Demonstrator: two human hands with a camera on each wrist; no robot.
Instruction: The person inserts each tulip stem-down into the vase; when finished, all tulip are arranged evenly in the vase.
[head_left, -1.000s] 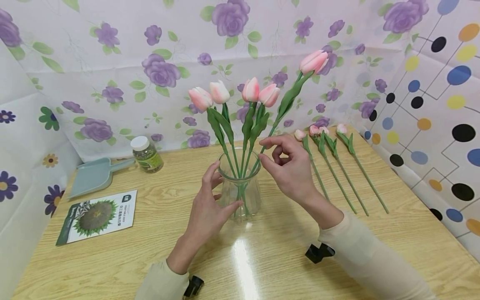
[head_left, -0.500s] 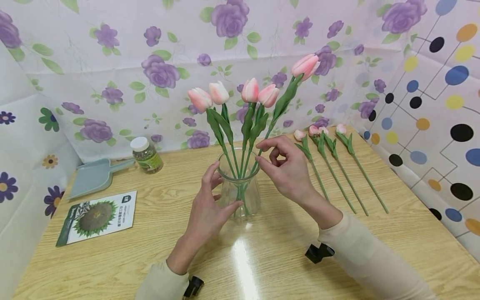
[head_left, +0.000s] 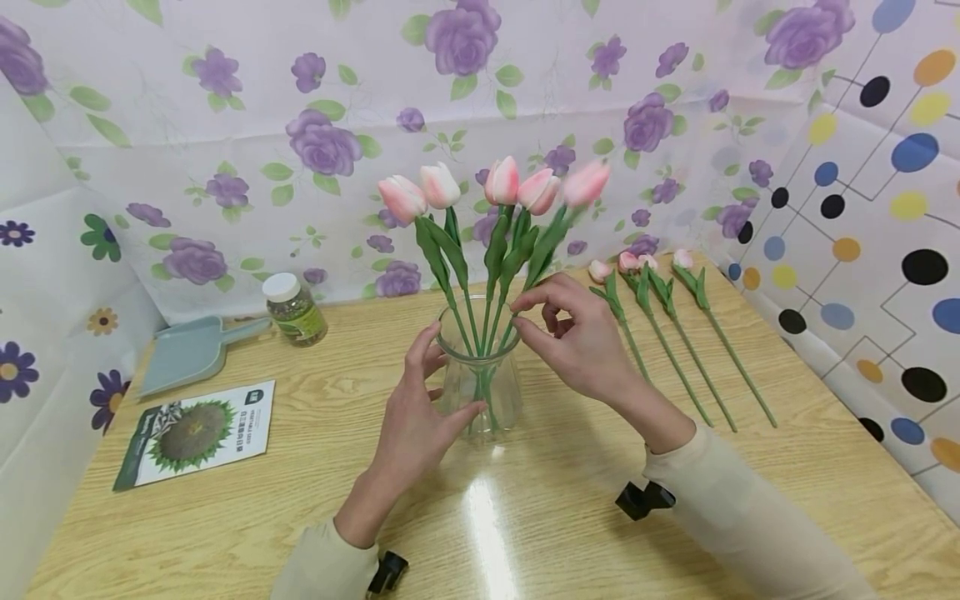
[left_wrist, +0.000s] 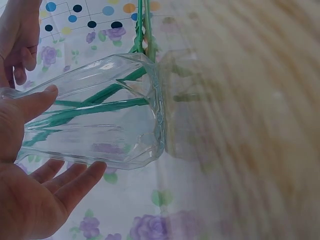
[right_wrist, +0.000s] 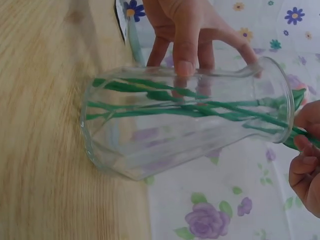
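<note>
A clear glass vase [head_left: 504,402] stands upright on the table, with several pink-and-white tulips [head_left: 501,181] in it. My left hand [head_left: 411,421] holds the vase from the left, thumb on one side and fingers on the other, as the left wrist view also shows. At the rim's right side, my right hand [head_left: 581,342] pinches the green stem of another tulip [head_left: 587,183], whose blurred pink head leans right of the others. Through the glass in the right wrist view, the green stems [right_wrist: 200,107] cross and reach the vase's base.
Several more tulips [head_left: 678,346] lie side by side on the table [head_left: 585,533] at the right. To the left are a grey-blue dustpan [head_left: 183,354], a white-capped jar [head_left: 295,312] and a seed packet [head_left: 197,433] with a sunflower picture. Patterned cloth surrounds the table.
The tulip in my right hand has slid down into the vase, and its head has come down and left to near the other heads. My left hand stays on the vase.
</note>
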